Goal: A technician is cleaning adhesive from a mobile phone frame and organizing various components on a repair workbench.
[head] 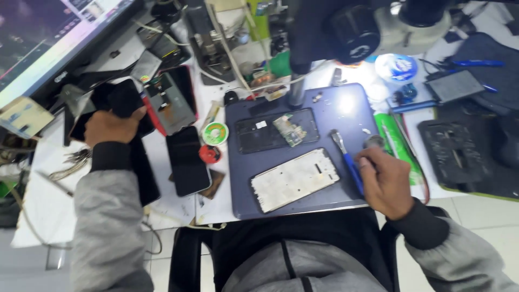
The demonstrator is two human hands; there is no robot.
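Left hand (111, 127) grips a black phone (121, 103) near the tabletop's left edge; right hand (385, 181) fingers close on blue-handled tweezers (348, 162) beside the phone frame (294, 179).

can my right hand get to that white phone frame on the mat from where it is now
Probably yes. The right hand rests on the blue mat just right of the white phone frame, with only the blue-handled tool lying between them.

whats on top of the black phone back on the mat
A small green circuit board lies on the right part of the black phone back on the blue-grey mat. A little pale sticker shows near its middle. Whatever sits under the board is covered.
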